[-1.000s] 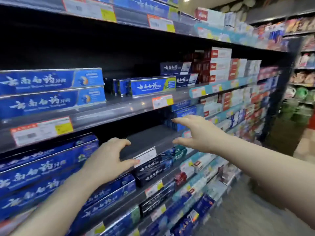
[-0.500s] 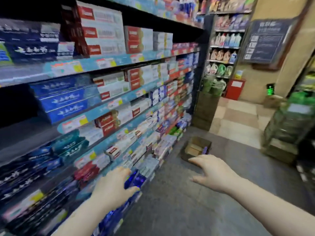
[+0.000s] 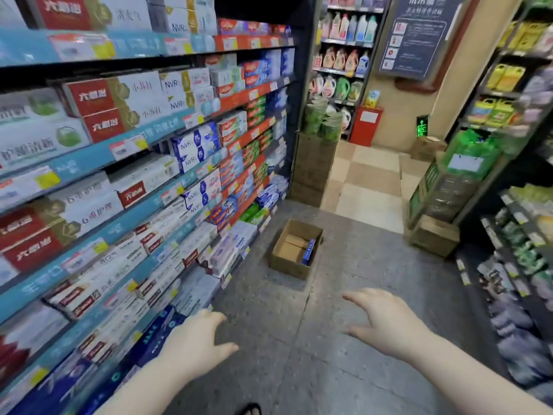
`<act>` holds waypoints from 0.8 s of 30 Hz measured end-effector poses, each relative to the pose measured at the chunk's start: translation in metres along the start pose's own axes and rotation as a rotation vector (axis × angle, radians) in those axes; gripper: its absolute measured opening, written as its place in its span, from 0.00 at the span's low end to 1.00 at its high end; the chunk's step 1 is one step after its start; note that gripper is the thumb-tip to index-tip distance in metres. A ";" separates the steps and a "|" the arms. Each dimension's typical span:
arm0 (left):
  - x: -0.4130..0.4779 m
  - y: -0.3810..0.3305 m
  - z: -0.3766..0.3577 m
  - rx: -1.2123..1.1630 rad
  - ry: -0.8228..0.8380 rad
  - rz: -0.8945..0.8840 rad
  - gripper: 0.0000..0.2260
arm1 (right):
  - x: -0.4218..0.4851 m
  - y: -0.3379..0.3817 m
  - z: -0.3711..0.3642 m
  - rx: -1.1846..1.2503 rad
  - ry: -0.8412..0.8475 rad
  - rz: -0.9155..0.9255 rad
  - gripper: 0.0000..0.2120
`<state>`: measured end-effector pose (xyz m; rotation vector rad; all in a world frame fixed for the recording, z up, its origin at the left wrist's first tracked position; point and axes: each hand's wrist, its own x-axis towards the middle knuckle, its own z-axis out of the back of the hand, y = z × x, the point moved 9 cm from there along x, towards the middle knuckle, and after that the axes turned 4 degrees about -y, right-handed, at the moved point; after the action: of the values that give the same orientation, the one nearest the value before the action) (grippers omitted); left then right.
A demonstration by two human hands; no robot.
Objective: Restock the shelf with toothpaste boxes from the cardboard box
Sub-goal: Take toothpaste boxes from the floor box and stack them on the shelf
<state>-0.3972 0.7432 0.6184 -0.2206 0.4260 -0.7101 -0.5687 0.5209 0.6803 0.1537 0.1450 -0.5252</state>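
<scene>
Both hands empty, held out palms down over the floor (image 3: pixel 299 369), well apart.
Left hand (image 3: pixel 197 345) at 7 o'clock in view; fingers loose and relaxed, gripping nothing; just beside the bottom tiers of the shelf (image 3: pixel 89 163); cannot tell if it touches them.
Right hand (image 3: pixel 386 322) at 5 o'clock; fingers splayed and released, thumb pointing toward 9 o'clock, gripping nothing.

Cardboard box (image 3: pixel 287 269) on the floor near centre of view, at 12 o'clock from the hands; flaps open; just beside the foot of the shelf.
Inside it, one blue toothpaste box (image 3: pixel 308 251) on edge against the wall at 3 o'clock; the rest of the bottom shows bare cardboard.

Shelf fills 8 to 11 o'clock; several tiers packed with stocked packs (image 3: pixel 98 97) in red-white, white, blue and green; price tags along teal and orange rails.
Brown cartons (image 3: pixel 311 169) stacked at the shelf's far end, 12 o'clock; green packs on top.
Detergent bottles (image 3: pixel 344 58) on the back rack at 1 o'clock; red cabinet (image 3: pixel 365 125) below them; dark sign board (image 3: pixel 416 34) just to their right.
Second rack (image 3: pixel 523 235) at 3 o'clock, blurred.
Dark sandal toe (image 3: pixel 250 410) at 6 o'clock, at the frame edge.
</scene>
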 end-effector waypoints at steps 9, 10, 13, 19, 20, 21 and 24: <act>0.212 -0.082 0.045 0.042 -0.062 -0.163 0.28 | 0.145 -0.098 0.025 0.036 -0.011 -0.174 0.31; 0.232 -0.094 0.048 0.044 -0.062 -0.179 0.28 | 0.156 -0.109 0.026 0.044 -0.006 -0.194 0.31; 0.284 -0.133 0.047 0.047 -0.038 -0.239 0.27 | 0.186 -0.147 0.025 0.055 0.020 -0.247 0.31; 0.377 -0.189 0.016 0.037 0.061 -0.251 0.27 | 0.253 -0.241 0.025 0.053 0.063 -0.305 0.31; 0.394 -0.193 0.010 0.041 0.076 -0.232 0.27 | 0.267 -0.257 0.024 0.052 0.070 -0.305 0.31; 0.411 -0.197 0.005 0.045 0.085 -0.208 0.28 | 0.283 -0.274 0.023 0.053 0.071 -0.301 0.31; 0.462 -0.209 -0.007 0.051 0.113 -0.102 0.29 | 0.334 -0.327 0.026 0.066 0.088 -0.278 0.30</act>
<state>-0.2088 0.2781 0.5424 -0.1555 0.5068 -0.8356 -0.4463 0.0744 0.6114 0.2229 0.2371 -0.8009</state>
